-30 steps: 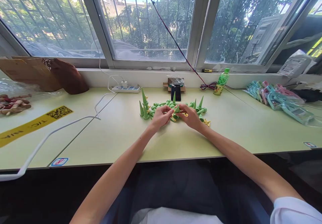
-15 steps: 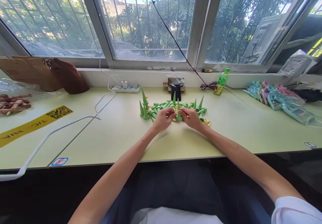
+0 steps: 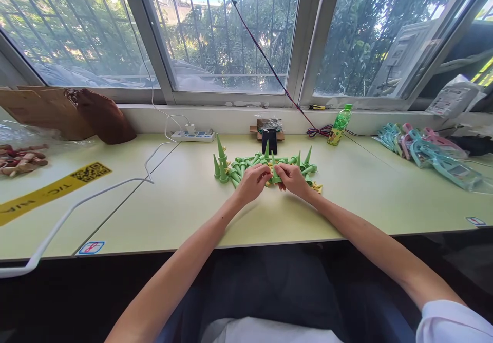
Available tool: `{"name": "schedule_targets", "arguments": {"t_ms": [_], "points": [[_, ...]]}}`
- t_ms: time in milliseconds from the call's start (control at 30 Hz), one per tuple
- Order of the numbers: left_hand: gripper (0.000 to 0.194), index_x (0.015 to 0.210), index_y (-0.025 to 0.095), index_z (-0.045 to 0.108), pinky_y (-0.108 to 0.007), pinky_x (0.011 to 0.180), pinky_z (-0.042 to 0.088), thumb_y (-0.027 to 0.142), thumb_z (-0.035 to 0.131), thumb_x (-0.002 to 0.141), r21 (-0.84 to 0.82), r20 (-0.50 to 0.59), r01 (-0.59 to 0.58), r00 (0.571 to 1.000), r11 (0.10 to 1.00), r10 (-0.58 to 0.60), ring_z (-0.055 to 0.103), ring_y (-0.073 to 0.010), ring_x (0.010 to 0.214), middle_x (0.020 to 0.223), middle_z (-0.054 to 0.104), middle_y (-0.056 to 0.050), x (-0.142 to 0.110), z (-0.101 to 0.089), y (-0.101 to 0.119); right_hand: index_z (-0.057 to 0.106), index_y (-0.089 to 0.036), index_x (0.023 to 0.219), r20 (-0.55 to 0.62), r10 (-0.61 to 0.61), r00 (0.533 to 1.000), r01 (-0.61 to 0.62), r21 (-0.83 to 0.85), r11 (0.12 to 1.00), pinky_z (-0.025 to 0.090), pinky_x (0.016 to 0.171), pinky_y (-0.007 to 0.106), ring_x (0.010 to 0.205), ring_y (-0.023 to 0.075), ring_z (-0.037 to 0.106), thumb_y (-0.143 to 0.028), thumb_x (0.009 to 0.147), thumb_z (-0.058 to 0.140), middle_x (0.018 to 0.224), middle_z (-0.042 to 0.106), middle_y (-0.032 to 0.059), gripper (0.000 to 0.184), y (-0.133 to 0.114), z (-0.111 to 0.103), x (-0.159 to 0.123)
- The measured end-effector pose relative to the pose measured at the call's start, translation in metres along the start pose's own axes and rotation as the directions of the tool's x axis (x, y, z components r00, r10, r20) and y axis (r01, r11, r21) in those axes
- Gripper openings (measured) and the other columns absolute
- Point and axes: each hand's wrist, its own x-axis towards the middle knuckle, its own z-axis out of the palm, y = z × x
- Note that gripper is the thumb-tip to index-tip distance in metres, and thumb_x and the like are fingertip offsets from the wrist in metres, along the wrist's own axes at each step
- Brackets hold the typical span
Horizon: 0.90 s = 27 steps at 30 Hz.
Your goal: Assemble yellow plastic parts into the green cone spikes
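A green pointed cone piece [image 3: 275,175] with a wider base stands upright in the gap between my hands. My right hand [image 3: 293,178] has its fingers closed on the side of that cone. Just to the left, my left hand [image 3: 253,183] is pinched close to the cone; what its fingertips hold, if anything, is too small to make out. Behind both hands spreads a pile of similar green cone pieces [image 3: 239,165], most lying down. Several upright green cones [image 3: 222,171] stand at the pile's left end. Small yellow pieces [image 3: 317,187] lie beside my right wrist.
A black phone [image 3: 269,141] leans on a small box behind the pile. Farther right stands a green drink bottle [image 3: 339,125]. A power strip [image 3: 193,136] and white cable [image 3: 115,185] are on the left. Bagged pastel items [image 3: 423,148] lie at far right.
My right hand and the upright cone have shifted very slightly, with the right fingers curling lower round its base. The left hand has turned a little inward. The pile looks the same.
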Motion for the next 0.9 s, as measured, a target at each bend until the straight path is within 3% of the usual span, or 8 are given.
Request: {"name": "schedule_targets", "arguments": {"t_ms": [200,500,900], "points": [[0.013,0.083,0.018,0.062,-0.024,0.058,0.043,0.024,0.055,0.091,-0.002,-0.012,0.053,0.999,0.999,-0.053,0.051,-0.0107,0.061,0.075,0.057,0.0,0.001,0.0,0.001,0.055,-0.02,0.07,-0.045,0.048,0.998,-0.044,0.074,0.996,0.04,0.036,0.025,0.034,0.0114,0.049,-0.06,0.093,0.051,0.047,0.053,-0.0035,0.046,0.0,0.0,0.001],[0.017,0.092,0.018,0.065,-0.025,0.064,0.046,0.028,0.051,0.096,0.029,-0.028,0.02,0.999,0.999,-0.019,0.056,-0.0117,0.068,0.085,0.063,-0.003,0.001,0.0,0.0,0.054,-0.02,0.068,-0.034,0.129,0.991,-0.113,0.302,0.947,0.035,0.032,0.026,0.033,0.0117,0.047,-0.063,0.089,0.054,0.048,0.055,-0.0016,0.048,0.001,0.001,0.004],[0.019,0.079,0.017,0.057,-0.025,0.063,0.041,0.024,0.049,0.095,0.016,-0.021,-0.009,1.0,1.0,0.01,0.049,-0.0131,0.065,0.072,0.058,-0.002,0.001,-0.003,0.002,0.052,-0.019,0.068,0.051,0.215,0.975,-0.216,0.43,0.877,0.036,0.031,0.024,0.034,0.0113,0.048,-0.064,0.083,0.061,0.047,0.053,-0.003,0.048,0.0,0.01,0.002]]}}
